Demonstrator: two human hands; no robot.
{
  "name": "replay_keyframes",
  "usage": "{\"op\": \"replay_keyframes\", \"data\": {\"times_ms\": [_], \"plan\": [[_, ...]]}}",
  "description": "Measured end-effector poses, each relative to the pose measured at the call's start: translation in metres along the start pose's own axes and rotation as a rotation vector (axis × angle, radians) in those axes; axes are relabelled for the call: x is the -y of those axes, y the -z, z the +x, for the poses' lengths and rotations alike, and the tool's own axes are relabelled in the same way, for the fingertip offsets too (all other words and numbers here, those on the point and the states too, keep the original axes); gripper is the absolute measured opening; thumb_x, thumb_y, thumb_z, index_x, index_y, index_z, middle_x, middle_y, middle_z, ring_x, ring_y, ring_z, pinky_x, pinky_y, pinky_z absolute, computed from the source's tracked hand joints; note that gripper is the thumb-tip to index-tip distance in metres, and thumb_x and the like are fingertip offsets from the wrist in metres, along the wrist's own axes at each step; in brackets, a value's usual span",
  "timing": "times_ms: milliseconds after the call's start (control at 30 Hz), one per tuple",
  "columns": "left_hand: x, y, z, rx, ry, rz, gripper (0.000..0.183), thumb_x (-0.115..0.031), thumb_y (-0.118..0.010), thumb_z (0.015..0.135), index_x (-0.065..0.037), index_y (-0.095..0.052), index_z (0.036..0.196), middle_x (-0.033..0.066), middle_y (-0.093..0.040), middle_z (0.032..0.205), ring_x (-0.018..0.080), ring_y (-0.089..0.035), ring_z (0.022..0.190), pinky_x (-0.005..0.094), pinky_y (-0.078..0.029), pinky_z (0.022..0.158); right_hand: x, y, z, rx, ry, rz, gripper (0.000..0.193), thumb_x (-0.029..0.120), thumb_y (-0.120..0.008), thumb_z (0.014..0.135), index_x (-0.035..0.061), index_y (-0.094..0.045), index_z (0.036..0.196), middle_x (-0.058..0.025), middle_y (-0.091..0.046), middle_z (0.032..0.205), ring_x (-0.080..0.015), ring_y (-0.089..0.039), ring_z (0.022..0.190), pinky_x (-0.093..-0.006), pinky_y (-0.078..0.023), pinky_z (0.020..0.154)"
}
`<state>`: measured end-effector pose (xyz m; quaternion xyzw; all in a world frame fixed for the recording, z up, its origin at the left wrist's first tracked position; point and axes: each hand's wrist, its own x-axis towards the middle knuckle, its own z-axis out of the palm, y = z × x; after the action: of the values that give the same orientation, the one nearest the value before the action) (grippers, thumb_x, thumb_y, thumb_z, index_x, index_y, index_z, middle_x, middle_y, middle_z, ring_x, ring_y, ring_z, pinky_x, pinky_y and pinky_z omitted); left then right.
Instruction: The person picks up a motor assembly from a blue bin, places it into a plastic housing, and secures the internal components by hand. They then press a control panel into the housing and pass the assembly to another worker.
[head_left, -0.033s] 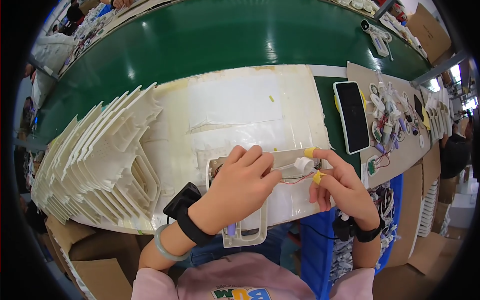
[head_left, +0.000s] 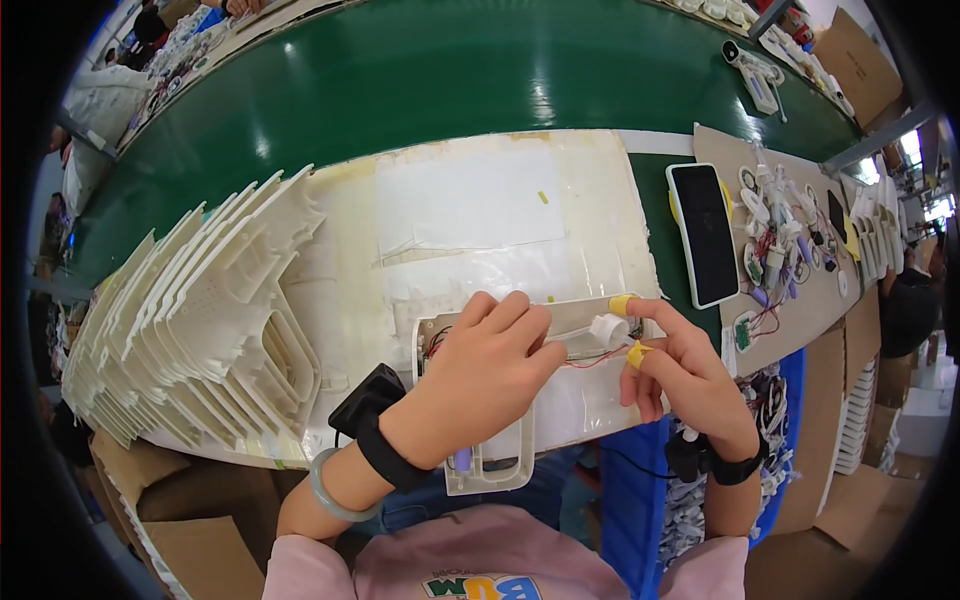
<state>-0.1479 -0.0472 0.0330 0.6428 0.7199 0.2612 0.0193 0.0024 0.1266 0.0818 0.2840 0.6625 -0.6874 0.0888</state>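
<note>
Housing, 1, holds wires
Left hand's grip: can't tell; right hand's, apart near 1 cap. 1 blue bin holds parts.

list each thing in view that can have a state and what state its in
left hand: fingers bent over the housing
right hand: thumb and index finger apart
white housing: open, wires showing
phone: face up, screen dark
white shells: nested in a leaning row
blue bin: holding small parts
cardboard box: open
</note>
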Motion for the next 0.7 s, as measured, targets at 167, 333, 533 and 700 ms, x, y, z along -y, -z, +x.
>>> {"op": "replay_keyframes", "data": {"times_ms": [167, 333, 533, 700], "plan": [[-0.005, 0.0, 0.009, -0.078, 0.115, -0.022, 0.015, -0.006, -0.065, 0.076, -0.007, -0.054, 0.084, 0.005, -0.05, 0.082, 0.0237, -0.049, 0.079, 0.0356, -0.038, 0.07, 0.0, -0.002, -0.005, -0.075, 0.024, -0.03, 0.041, 0.002, -0.04, 0.089, 0.0017, -0.043, 0.129, -0.0094, -0.061, 0.063, -0.0096, -0.052, 0.045, -0.0199, -0.04, 0.043], [-0.005, -0.005, 0.007, -0.067, 0.265, -0.033, 0.014, -0.008, -0.063, 0.078, -0.005, -0.055, 0.09, 0.0081, -0.053, 0.078, 0.0265, -0.053, 0.072, 0.0357, -0.042, 0.067, -0.034, -0.019, -0.013, -0.159, 0.146, -0.113, 0.039, -0.002, -0.041, 0.087, 0.0012, -0.044, 0.125, -0.0069, -0.06, 0.064, -0.0079, -0.052, 0.047, -0.0198, -0.04, 0.043], [-0.007, 0.004, 0.005, -0.094, 0.298, -0.209, 0.014, -0.008, -0.068, 0.077, -0.005, -0.058, 0.086, 0.008, -0.052, 0.074, 0.0269, -0.055, 0.07, 0.0377, -0.044, 0.064, -0.106, -0.063, 0.0, -0.567, 0.55, -0.405, 0.024, -0.001, -0.064, 0.081, -0.0034, -0.054, 0.103, -0.0071, -0.047, 0.053, -0.0157, -0.047, 0.041, -0.0288, -0.034, 0.041], [-0.004, 0.004, -0.007, -0.15, 0.314, -0.247, 0.015, -0.008, -0.072, 0.073, -0.006, -0.059, 0.078, 0.0074, -0.052, 0.074, 0.0266, -0.053, 0.07, 0.0369, -0.042, 0.063, -0.114, -0.069, 0.009, -0.644, 0.661, -0.626, 0.018, -0.003, -0.06, 0.083, -0.0061, -0.056, 0.101, -0.0057, -0.051, 0.055, -0.0115, -0.045, 0.042, -0.0266, -0.031, 0.041]]}}
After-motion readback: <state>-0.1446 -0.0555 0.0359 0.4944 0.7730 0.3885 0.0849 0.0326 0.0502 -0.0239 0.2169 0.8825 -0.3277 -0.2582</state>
